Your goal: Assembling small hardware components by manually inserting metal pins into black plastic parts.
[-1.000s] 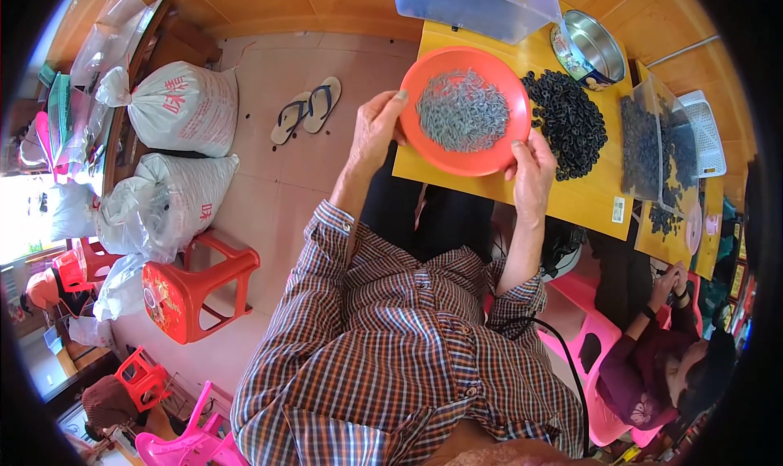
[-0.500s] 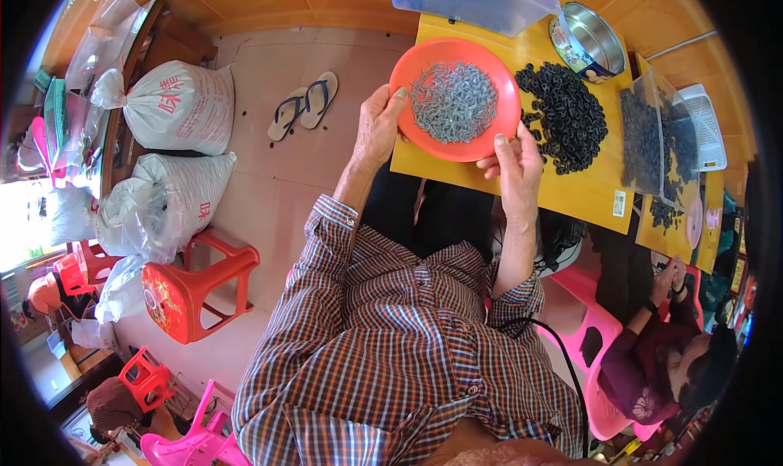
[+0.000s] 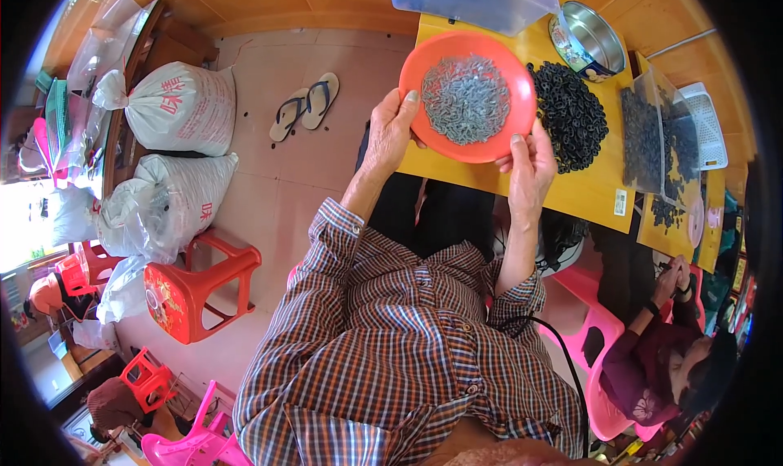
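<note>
An orange-red plastic plate (image 3: 502, 135) carries a heap of small grey metal pieces (image 3: 465, 97) and is held over the near edge of a yellow table (image 3: 579, 193). My left hand (image 3: 390, 131) grips the plate's left rim. My right hand (image 3: 530, 168) grips its lower right rim. Both forearms come up from my checked shirt. A pile of small black rings (image 3: 571, 119) lies on the table just right of the plate.
A metal bowl (image 3: 589, 40), a clear plastic bin (image 3: 473, 1) and a clear tray of black parts (image 3: 652, 135) stand on the table. Another person (image 3: 677, 360) sits at right on pink chairs. White sacks (image 3: 175, 111), a red stool (image 3: 200, 290) and sandals (image 3: 303, 107) are at left.
The plate has shifted slightly up and away over the table with both hands still on its rim; the grey pieces have resettled in it.
</note>
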`<state>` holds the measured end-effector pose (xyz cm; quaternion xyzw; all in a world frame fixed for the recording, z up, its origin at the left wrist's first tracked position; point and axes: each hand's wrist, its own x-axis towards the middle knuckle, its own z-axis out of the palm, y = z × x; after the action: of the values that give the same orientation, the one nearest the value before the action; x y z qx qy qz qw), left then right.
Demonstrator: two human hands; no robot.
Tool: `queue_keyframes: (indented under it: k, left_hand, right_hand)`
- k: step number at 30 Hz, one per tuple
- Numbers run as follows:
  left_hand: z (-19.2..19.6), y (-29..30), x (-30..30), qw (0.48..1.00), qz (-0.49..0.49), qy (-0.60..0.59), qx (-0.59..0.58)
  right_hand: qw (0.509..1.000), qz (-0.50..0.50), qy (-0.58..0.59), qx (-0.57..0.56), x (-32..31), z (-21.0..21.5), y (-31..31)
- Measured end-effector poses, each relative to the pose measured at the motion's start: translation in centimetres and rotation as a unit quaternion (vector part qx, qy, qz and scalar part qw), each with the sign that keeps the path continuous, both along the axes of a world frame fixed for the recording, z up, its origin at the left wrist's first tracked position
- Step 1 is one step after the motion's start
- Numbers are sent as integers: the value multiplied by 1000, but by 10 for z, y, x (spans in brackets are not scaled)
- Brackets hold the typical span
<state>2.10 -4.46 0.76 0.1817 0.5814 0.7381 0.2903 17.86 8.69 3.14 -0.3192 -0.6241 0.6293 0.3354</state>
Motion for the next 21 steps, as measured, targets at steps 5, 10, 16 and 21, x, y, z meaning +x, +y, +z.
queue_keyframes:
  k: [5,10,16,21]
  left_hand:
    - [14,4,2,997,18,37,66]
    - [-14,2,0,999,0,-22,-49]
    - [-6,-9,-17,998,-26,-9,-53]
    - [6,-13,-28,992,-61,47,-95]
  right_hand:
    - [997,-27,13,74,0,11,4]
    - [999,-10,-31,13,2,-8,9]
    - [999,33,-2,6,10,-7,25]
    - [996,63,-57,28,14,-4,33]
